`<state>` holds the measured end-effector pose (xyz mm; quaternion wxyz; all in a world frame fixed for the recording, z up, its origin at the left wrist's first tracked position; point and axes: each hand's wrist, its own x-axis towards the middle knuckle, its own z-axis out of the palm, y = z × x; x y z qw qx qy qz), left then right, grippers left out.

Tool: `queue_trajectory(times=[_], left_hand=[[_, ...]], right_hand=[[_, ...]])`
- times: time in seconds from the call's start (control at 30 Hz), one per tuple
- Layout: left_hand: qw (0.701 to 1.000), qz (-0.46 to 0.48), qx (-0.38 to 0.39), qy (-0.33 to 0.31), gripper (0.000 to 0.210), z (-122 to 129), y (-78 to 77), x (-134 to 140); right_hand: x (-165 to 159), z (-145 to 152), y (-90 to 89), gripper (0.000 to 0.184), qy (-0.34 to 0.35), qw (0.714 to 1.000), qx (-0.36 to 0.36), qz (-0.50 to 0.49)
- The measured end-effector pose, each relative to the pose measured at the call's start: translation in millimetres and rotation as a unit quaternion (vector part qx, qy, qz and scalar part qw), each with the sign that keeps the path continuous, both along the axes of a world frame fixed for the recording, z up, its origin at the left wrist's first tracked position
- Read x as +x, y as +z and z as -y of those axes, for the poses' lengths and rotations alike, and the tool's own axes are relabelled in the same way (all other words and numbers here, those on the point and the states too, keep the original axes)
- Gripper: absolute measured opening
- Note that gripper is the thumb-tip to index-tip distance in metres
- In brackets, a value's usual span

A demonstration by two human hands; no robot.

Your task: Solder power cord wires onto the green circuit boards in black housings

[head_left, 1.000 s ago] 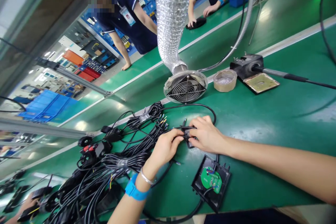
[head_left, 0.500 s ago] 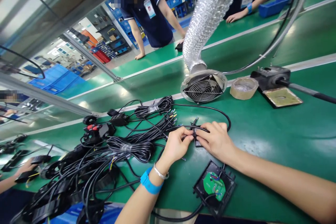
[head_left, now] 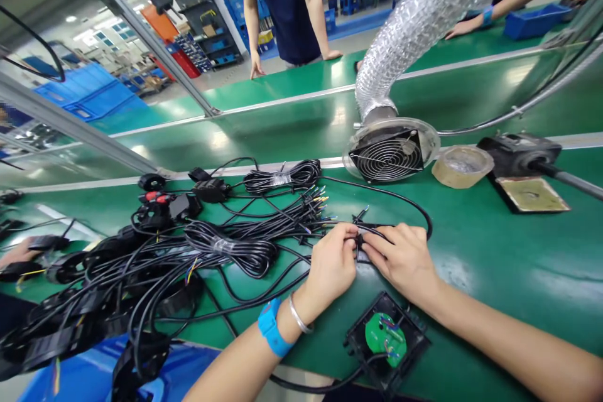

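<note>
My left hand [head_left: 335, 257] pinches a thin black cable at a small black fitting [head_left: 359, 241], whose exact kind I cannot make out. From the other side my right hand [head_left: 400, 257] grips the same black cable [head_left: 381, 235], its fingertips close to the left ones. The cable loops behind the right hand. Below the hands lies an open black housing [head_left: 353, 345] with a round green circuit board [head_left: 385, 339] and thin coloured wires inside. A thick black cable [head_left: 325, 384] runs out of the housing to the lower left.
A heap of black cables [head_left: 230, 254] and black parts covers the left side. Behind my hands stand a fan guard [head_left: 389, 160] on a foil duct [head_left: 405, 38], a tape roll [head_left: 461, 166] and a soldering-iron stand [head_left: 522, 157]. Other people's arms [head_left: 313, 6] are across the bench.
The view has shifted. My hands stay together on the cable, and the small fitting between them has turned. The person across the bench has moved their hands.
</note>
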<state>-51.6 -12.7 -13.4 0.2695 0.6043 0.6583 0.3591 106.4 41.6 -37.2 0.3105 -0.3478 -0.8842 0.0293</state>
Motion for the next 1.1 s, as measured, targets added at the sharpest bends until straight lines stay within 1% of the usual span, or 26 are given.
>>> queue_trajectory(times=[0.13,0.2,0.3,0.37,0.43,0.5,0.63,0.73,0.83,0.87,1.0,1.1], left_hand=[[0.998,0.043,-0.036,-0.017,0.025,-4,-2.7,-4],[0.998,0.037,-0.050,-0.029,0.026,-7,-3.6,-6],[0.998,-0.005,-0.050,-0.030,0.027,-13,-2.4,-9],[0.998,-0.051,-0.043,-0.022,0.024,-14,0.4,-10],[0.994,-0.105,-0.034,-0.019,0.023,-12,3.7,-9],[0.987,-0.157,-0.026,-0.027,0.024,-8,6.6,-6],[0.972,-0.230,-0.030,-0.043,0.023,-3,10.4,0],[0.967,-0.245,-0.045,-0.050,0.020,-7,13.5,-4],[0.970,-0.227,-0.049,-0.067,0.015,-14,18.1,-13],[0.972,-0.218,-0.049,-0.071,0.017,-16,19.8,-15],[0.978,-0.177,-0.064,-0.084,0.036,-17,24.5,-22],[0.985,-0.134,-0.082,-0.074,0.042,-16,24.6,-21]], right_hand=[[-4,0,3.8,0.023,0.007,0.999,0.031,0.035],[-7,-1,7.2,0.023,0.021,0.996,0.048,0.074],[-9,-2,13.5,0.022,0.038,0.989,0.073,0.127],[-9,-2,17.8,0.023,0.043,0.983,0.099,0.147],[-10,-1,21.8,0.025,0.050,0.979,0.120,0.157],[-12,0,25.5,0.025,0.064,0.976,0.124,0.165],[-15,-2,28.8,0.021,0.093,0.976,0.105,0.166],[-11,-8,24.7,0.020,0.090,0.984,0.073,0.139],[-5,-15,17.9,0.019,0.101,0.989,0.035,0.098],[-3,-18,16.2,0.020,0.108,0.990,0.022,0.084],[-2,-24,13.6,0.017,0.126,0.991,-0.024,0.037],[-5,-25,11.8,0.014,0.131,0.991,-0.040,0.011]])
